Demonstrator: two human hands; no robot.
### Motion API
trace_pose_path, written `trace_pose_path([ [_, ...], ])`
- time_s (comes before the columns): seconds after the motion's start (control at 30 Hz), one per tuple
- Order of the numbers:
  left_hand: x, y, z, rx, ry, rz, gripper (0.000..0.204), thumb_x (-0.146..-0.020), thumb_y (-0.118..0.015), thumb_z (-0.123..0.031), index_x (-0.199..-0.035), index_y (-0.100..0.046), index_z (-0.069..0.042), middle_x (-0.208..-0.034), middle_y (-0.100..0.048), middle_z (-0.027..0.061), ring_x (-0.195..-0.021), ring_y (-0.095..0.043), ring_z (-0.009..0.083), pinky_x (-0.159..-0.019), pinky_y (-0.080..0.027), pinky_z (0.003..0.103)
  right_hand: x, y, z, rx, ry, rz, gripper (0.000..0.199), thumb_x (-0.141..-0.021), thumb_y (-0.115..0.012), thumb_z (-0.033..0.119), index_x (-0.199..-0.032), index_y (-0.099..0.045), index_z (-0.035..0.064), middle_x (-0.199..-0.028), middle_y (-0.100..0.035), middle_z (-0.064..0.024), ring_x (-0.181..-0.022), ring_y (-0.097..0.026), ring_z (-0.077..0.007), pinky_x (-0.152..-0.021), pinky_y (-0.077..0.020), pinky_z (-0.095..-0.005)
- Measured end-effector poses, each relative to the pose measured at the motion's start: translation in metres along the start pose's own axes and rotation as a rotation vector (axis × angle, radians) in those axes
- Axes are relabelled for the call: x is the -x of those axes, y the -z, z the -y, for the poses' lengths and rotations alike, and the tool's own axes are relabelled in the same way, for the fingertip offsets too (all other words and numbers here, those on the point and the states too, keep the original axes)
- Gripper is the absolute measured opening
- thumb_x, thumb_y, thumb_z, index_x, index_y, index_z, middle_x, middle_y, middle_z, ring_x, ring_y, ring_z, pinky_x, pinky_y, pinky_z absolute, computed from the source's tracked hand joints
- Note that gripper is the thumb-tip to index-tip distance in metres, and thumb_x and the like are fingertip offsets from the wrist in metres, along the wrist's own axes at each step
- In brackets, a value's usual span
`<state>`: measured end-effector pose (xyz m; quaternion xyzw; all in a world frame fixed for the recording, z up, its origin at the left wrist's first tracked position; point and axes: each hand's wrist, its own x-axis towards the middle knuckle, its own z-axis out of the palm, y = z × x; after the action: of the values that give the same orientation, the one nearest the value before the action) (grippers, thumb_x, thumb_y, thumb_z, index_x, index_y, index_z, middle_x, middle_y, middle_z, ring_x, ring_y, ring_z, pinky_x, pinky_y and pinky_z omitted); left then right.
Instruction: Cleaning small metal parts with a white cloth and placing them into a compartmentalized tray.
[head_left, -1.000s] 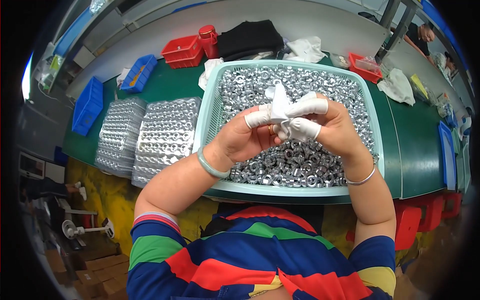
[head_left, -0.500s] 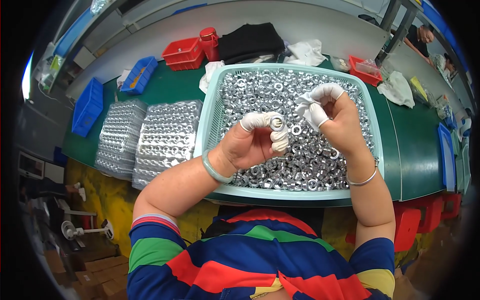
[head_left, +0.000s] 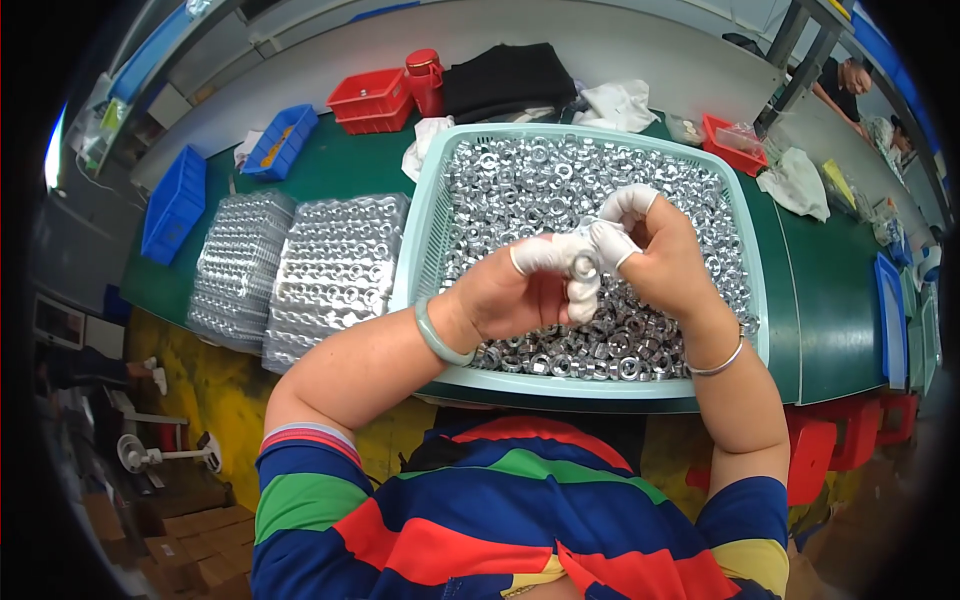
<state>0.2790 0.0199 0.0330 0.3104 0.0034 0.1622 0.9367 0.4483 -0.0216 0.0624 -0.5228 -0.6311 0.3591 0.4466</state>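
My left hand (head_left: 510,290), with white finger cots on its fingers, pinches a small shiny metal nut (head_left: 583,266) above the basket. My right hand (head_left: 668,245), also in finger cots, grips a bit of white cloth (head_left: 588,230) and brings it against the nut, with the fingertips of both hands meeting. The fingers and cloth partly cover the nut. Beneath both hands, a pale green plastic basket (head_left: 408,262) is filled with loose metal nuts (head_left: 540,185) of the same look.
Left of the basket stand two stacks of clear plastic trays (head_left: 338,265) filled with nuts. Blue bins (head_left: 175,205), a red bin (head_left: 370,98), a red flask (head_left: 424,82) and black cloth (head_left: 510,82) sit behind. Another person (head_left: 845,85) is at the far right.
My hands have come together: the right moved down and left with the cloth, and the left shifted slightly right with the nut. The cloth now meets the nut.
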Motion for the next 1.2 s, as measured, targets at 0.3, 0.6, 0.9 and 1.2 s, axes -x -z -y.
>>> trace_pose_path([
  [0.3, 0.016, 0.004, 0.001, 0.116, -0.191, -0.075, 0.017, -0.084, -0.046, -0.02, -0.085, -0.054, -0.005, -0.077, -0.055, 0.0061, -0.073, -0.054, 0.0187, -0.069, -0.045, 0.03, 0.008, 0.01, -0.009, 0.786, 0.294, -0.158, 0.039, -0.065, -0.063, 0.007, -0.103, -0.055, 0.005, -0.083, -0.053, -0.0143, -0.079, -0.051, -0.0305, -0.071, -0.0417, -0.035],
  [0.6, 0.071, -0.011, -0.002, -0.368, -0.315, -0.237, 0.011, -0.084, -0.048, -0.013, -0.089, -0.052, -0.004, -0.081, -0.056, 0.0061, -0.076, -0.056, 0.0171, -0.067, -0.044, 0.026, 0.027, -0.015, -0.005, 0.78, 0.281, -0.058, 0.03, -0.068, -0.062, 0.005, -0.097, -0.058, 0.0022, -0.084, -0.056, -0.0127, -0.079, -0.055, -0.025, -0.071, -0.0429, -0.0313],
  [0.9, 0.264, 0.001, -0.047, -1.826, -0.383, -1.02, 0.012, -0.079, -0.056, -0.011, -0.088, -0.055, -0.003, -0.085, -0.055, 0.0084, -0.075, -0.055, 0.0188, -0.069, -0.045, 0.028, 0.051, -0.034, 0.016, 0.631, 0.354, -0.061, 0.024, -0.073, -0.058, 0.002, -0.097, -0.057, -0.0003, -0.085, -0.058, -0.009, -0.077, -0.055, -0.0171, -0.072, -0.0424, -0.0271],
  [1.2, 0.365, 0.056, -0.055, -2.292, 0.186, -1.272, 0.012, -0.073, -0.057, -0.011, -0.084, -0.061, -0.006, -0.086, -0.053, 0.0119, -0.082, -0.052, 0.0309, -0.072, -0.044, 0.037, 0.056, -0.043, 0.023, 0.596, 0.357, 0.008, 0.024, -0.071, -0.06, 0.0, -0.094, -0.058, 0.0021, -0.08, -0.056, -0.0072, -0.067, -0.051, -0.0159, -0.064, -0.0412, -0.0262],
])
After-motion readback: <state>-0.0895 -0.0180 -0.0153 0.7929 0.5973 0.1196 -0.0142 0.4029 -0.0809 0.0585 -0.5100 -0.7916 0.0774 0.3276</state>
